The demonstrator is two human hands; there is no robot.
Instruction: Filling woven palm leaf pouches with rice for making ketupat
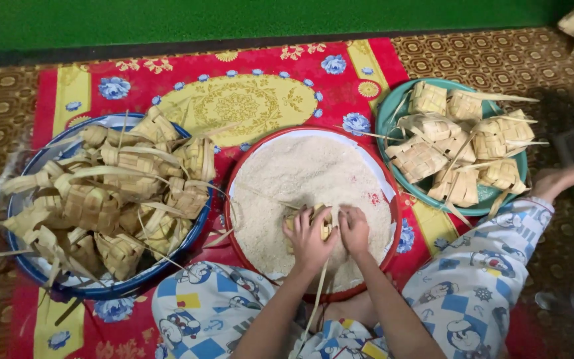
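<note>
Two bare hands meet over one small woven palm-leaf pouch point(325, 224), pale yellow, pressed down into the white uncooked rice point(300, 176) that fills the round red-rimmed tray point(393, 199) in front of me. My left hand point(308, 238) curls its fingers around the pouch's near-left side; my right hand point(354, 229) pinches the right edge, fingers bent and closed on the weave. The pouch sits between the two hands, touching both, slightly nearer the left palm, and I cannot make out its long axis because the knuckles cover most of it. A loose leaf strip point(318, 292) trails from it toward my lap, passing between my forearms.

Left of the tray stands a blue-rimmed bowl point(111, 290) heaped with flat woven leaf cases point(111, 196), their strips splaying over the rim. To the right, a teal bowl point(386, 116) holds plumper woven pouches point(460, 143). All three rest on a red floral mat point(247, 100) spread over a brown patterned carpet point(486, 56). My knees in cartoon-print trousers point(473, 286) flank the tray. Whether the pouch's opening faces up is hidden, and more pouches at the top right corner are cut off.
</note>
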